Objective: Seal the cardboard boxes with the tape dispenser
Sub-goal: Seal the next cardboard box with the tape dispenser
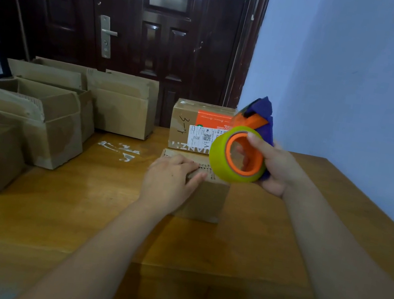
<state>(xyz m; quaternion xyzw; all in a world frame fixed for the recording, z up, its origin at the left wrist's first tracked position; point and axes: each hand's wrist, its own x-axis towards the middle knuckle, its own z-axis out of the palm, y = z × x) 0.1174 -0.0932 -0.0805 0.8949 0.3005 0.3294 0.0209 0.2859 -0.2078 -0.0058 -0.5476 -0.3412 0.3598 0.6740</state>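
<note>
A small cardboard box (208,198) stands in the middle of the wooden table (74,220). My left hand (172,179) rests flat on its closed top flaps, fingers straight. My right hand (276,168) grips a tape dispenser (245,147) held in the air just right of and above the box. The dispenser has a blue handle, an orange hub and a yellowish roll of tape. A closed box with an orange label and a white shipping sticker (195,123) stands right behind the small box.
Several open cardboard boxes (52,120) crowd the table's left side and back. Scraps of tape (122,150) stick to the tabletop near them. A dark door (159,25) is behind the table and a pale blue wall (358,85) runs along the right.
</note>
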